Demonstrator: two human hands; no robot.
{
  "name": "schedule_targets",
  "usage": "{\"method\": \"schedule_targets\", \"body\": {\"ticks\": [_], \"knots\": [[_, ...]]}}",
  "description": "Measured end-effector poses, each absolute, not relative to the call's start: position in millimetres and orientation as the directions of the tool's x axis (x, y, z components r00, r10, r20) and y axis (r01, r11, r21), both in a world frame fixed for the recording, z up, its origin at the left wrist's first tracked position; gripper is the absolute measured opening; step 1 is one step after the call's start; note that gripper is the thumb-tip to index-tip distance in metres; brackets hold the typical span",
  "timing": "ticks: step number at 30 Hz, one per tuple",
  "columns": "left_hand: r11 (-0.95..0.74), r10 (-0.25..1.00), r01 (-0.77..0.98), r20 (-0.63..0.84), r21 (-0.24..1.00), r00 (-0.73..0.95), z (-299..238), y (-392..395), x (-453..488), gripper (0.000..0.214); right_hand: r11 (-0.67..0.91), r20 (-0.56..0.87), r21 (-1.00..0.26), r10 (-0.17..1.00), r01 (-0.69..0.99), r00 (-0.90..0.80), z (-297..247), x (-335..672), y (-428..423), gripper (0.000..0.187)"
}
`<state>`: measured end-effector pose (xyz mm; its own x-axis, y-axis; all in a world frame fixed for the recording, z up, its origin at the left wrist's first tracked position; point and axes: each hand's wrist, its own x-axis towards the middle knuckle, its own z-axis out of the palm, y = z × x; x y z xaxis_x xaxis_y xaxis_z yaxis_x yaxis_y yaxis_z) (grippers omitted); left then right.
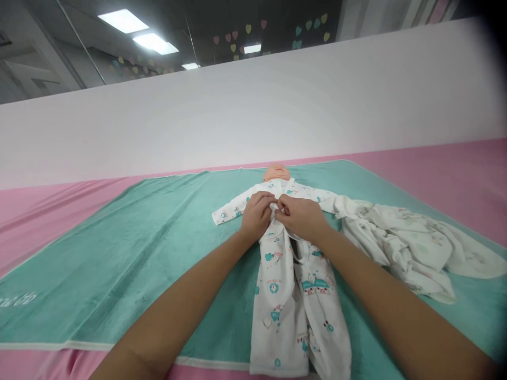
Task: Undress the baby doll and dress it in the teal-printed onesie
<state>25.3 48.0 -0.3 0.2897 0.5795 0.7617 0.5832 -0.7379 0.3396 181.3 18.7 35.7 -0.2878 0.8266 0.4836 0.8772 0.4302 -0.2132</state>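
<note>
A baby doll (277, 171) lies on its back, its head at the far side, dressed in a white printed romper (274, 287) with teal and pink pictures. The sleeves spread out to both sides and the legs stretch toward me. At the chest, my left hand (258, 214) pinches the romper's front edge. Close beside it, my right hand (303, 216) has its fingers curled on the same front opening, thumb and forefinger pressed together. Any fastener between the fingertips is too small to make out. Below my hands the front hangs partly open.
Under the doll is a teal blanket (158, 253) with white edging, laid over a pink sheet (443, 169). Crumpled white printed cloth (412, 243) lies on the right, against the doll's sleeve. Behind stands a white wall (237, 116) with dark glass above it.
</note>
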Motion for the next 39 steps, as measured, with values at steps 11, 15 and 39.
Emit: {"method": "schedule_targets", "body": {"ticks": [11,15,39], "knots": [[-0.743,0.574,0.578,0.765,0.336,0.292,-0.4,48.9,25.5,0.032,0.428,0.477,-0.231,0.833,0.874,-0.282,35.0,180.7,18.6,0.012],[-0.745,0.573,0.576,0.766,0.338,0.292,-1.3,49.4,25.3,0.032,0.428,0.486,-0.234,0.829,0.873,-0.276,34.9,180.6,19.1,0.012],[-0.750,0.571,0.566,0.766,0.342,0.294,-1.4,49.4,25.3,0.032,0.432,0.480,-0.240,0.831,0.869,-0.281,35.3,181.2,18.3,0.012]]}}
